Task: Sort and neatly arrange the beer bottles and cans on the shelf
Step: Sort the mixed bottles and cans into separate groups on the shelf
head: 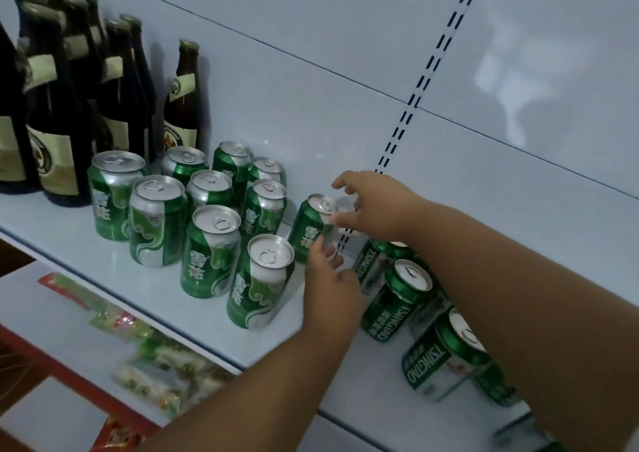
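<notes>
Packaged snacks (155,365) lie on the lower shelf nearest the camera. Above them, on the white shelf (103,271), the left hand (330,296) reaches in with fingers loosely extended, its fingertips at the base of a lone green can (311,226) that stands slightly apart from the rest. The right hand (373,206) comes over the top, thumb and fingers pinching that can's rim; motion blur makes the exact contact hard to judge. Beneath the right forearm, Tsingtao cans (397,299) sit in a loose row running toward the camera. Left of the lone can, a cluster of green cans (207,216) stands upright in rough rows. Farthest back on the left, dark beer bottles (69,88) crowd together, one bottle (183,95) standing alone by the back panel.
</notes>
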### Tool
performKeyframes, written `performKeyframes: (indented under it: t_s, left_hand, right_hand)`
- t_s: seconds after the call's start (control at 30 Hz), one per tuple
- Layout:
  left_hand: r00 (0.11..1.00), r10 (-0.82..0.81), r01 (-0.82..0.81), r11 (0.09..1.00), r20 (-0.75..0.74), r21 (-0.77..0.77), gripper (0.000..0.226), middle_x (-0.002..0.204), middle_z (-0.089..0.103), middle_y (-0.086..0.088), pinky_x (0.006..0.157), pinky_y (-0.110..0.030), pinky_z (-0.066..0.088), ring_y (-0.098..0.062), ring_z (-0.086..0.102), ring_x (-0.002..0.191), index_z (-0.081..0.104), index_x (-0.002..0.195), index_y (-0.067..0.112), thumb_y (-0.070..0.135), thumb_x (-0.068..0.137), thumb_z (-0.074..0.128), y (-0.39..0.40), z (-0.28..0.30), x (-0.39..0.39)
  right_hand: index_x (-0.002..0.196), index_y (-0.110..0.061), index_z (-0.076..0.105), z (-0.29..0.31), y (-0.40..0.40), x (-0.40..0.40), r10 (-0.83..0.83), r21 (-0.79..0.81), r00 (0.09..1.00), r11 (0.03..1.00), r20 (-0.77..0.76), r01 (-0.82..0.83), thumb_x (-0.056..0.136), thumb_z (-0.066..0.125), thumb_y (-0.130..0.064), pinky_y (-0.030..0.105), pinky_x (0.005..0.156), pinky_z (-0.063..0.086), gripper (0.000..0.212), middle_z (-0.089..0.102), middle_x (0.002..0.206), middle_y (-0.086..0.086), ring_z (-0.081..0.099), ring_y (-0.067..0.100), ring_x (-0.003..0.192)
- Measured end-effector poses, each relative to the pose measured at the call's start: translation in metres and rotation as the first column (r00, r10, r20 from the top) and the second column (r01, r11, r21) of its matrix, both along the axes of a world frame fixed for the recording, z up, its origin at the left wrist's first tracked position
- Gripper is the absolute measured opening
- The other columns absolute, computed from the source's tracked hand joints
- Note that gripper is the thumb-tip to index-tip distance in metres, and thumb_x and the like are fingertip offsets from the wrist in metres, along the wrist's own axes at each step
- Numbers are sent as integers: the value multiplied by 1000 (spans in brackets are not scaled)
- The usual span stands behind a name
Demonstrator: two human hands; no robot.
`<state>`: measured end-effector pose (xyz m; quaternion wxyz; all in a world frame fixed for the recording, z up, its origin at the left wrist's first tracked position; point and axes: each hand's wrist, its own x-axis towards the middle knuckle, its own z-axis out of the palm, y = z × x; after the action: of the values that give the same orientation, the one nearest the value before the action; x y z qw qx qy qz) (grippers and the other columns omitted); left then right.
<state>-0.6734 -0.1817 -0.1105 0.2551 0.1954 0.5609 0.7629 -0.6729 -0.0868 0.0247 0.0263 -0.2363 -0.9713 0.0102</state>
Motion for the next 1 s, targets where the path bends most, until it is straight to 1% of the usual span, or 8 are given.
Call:
performKeyframes:
  t_s: [0.13,0.23,0.37,0.57,0.63,0.73,0.83,1.0]
  left_hand:
    - [970,49,-46,999,-238,18,61,130,50,12,95,-25,47,3,52,115,32,148,28,2,93,43,-16,25,31]
    - [917,31,-9,998,-398,58,55,131,51,10,94,-16,42,0,52,117,36,146,25,5,95,43,-25,43,73]
    - [838,-6,86,989,-545,121,48,118,55,15,82,-4,42,1,56,106,42,141,25,9,97,46,-31,59,160]
    - [767,-115,322,920,-631,223,52,118,57,4,88,-16,47,-7,59,104,40,142,14,16,91,43,-13,72,355]
    - [714,-184,418,886,-675,202,50,119,57,6,87,-14,46,-5,59,103,41,142,17,14,92,45,-7,72,425]
    - [622,-291,537,834,-727,126,49,120,56,10,88,-21,48,-3,58,103,42,140,25,8,94,48,6,70,519]
    - [555,-356,608,790,-751,75,48,119,55,15,87,-13,45,0,58,103,44,138,30,8,95,50,25,66,589]
    - [426,-441,703,711,-790,-18,45,118,55,20,85,-6,41,0,58,103,46,136,29,11,95,49,78,47,667]
  right_hand:
    - [137,-30,46,36,-8,65,-19,93,994,995,-110,29,88,67,-43,28,87,39,55,53,131,-1,55,18,112]
    - [136,-31,47,57,-12,140,-71,112,979,989,-190,94,88,66,-44,29,87,39,53,53,129,-3,55,16,110]
    - [133,-35,49,69,-22,275,-190,76,938,972,-291,220,87,66,-45,33,89,47,50,54,125,-7,57,11,103]
    - [131,-40,48,61,-45,517,-420,41,848,889,-324,456,86,66,-49,28,85,48,49,52,121,-14,57,5,98]
    - [130,-37,50,57,-52,593,-504,25,801,842,-323,540,85,68,-47,28,84,48,49,54,121,-11,58,7,97]
    - [128,-34,53,48,-58,688,-603,3,726,769,-331,640,85,70,-44,33,86,50,48,57,121,-7,59,11,97]
    - [128,-34,53,35,-51,758,-666,-38,659,713,-349,700,84,70,-45,34,87,50,49,58,119,-8,58,11,98]
    - [128,-39,52,-3,-16,841,-734,-166,534,641,-421,750,83,70,-49,22,79,49,49,56,117,-19,59,2,93]
